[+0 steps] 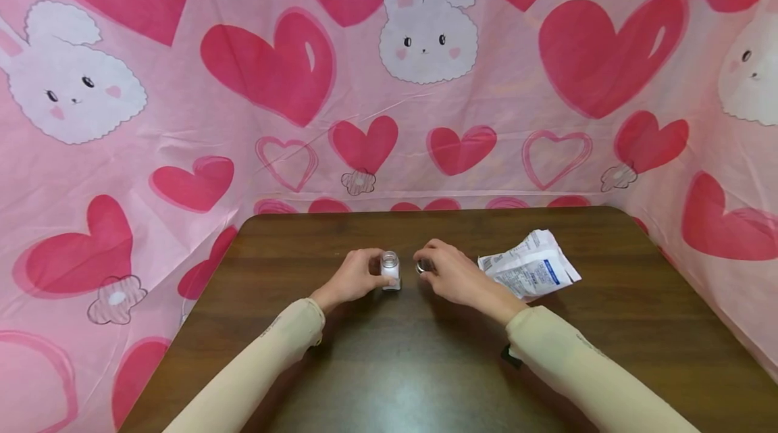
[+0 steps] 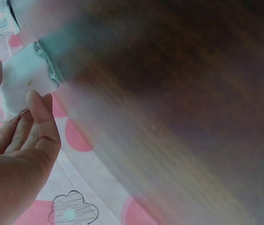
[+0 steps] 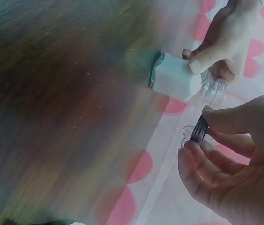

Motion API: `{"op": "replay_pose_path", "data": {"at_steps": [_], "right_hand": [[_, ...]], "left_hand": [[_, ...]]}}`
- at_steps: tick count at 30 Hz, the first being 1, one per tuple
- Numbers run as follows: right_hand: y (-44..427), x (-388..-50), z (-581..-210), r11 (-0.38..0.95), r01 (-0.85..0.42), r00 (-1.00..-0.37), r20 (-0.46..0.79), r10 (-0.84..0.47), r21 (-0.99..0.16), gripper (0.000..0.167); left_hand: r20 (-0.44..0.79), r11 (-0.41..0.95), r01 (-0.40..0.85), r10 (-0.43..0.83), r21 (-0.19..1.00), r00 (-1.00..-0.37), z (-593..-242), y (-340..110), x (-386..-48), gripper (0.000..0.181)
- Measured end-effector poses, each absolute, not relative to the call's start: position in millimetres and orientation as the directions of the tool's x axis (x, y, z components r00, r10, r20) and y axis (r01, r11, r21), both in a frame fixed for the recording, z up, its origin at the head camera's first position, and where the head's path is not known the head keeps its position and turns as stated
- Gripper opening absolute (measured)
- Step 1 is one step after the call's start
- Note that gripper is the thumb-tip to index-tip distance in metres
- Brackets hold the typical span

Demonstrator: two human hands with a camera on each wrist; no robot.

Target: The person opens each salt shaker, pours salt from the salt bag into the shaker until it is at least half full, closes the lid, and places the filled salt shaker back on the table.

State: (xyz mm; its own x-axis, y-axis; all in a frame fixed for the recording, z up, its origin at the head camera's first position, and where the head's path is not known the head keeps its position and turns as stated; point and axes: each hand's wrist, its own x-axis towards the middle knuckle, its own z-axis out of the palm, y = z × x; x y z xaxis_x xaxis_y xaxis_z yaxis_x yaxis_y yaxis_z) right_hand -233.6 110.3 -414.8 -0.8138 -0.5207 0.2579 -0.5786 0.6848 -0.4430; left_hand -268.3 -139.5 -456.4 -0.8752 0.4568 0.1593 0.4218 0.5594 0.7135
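Note:
In the head view a small clear glass jar filled with something white stands upright on the wooden table, its threaded mouth uncovered. My left hand holds it from the left, thumb and fingers on its sides; the left wrist view shows the same jar between thumb and fingertips. Just right of the jar, my right hand pinches a round dark metallic lid above the table. That lid shows edge-on between thumb and fingers in the right wrist view, apart from the jar's mouth.
A white printed packet, crumpled and with a blue label, lies on the table to the right of my right hand. Behind and beside the table hangs a pink cloth with hearts and rabbits.

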Motion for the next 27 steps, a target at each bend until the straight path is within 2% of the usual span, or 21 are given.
{"op": "replay_pose_path", "data": {"at_steps": [19,27], "right_hand": [[81,-245,-405,0.645,-0.624,-0.780,0.312,-0.542,-0.441,0.032],[70,-248,-404,0.618,-0.684,-0.730,0.353,-0.586,-0.389,0.030]], "left_hand": [[0.150,0.549,0.418,0.466,0.724,-0.872,-455,-142,-272,0.043],[0.160,0.548,0.436,0.479,0.714,-0.863,-456,-142,-272,0.041]]}}
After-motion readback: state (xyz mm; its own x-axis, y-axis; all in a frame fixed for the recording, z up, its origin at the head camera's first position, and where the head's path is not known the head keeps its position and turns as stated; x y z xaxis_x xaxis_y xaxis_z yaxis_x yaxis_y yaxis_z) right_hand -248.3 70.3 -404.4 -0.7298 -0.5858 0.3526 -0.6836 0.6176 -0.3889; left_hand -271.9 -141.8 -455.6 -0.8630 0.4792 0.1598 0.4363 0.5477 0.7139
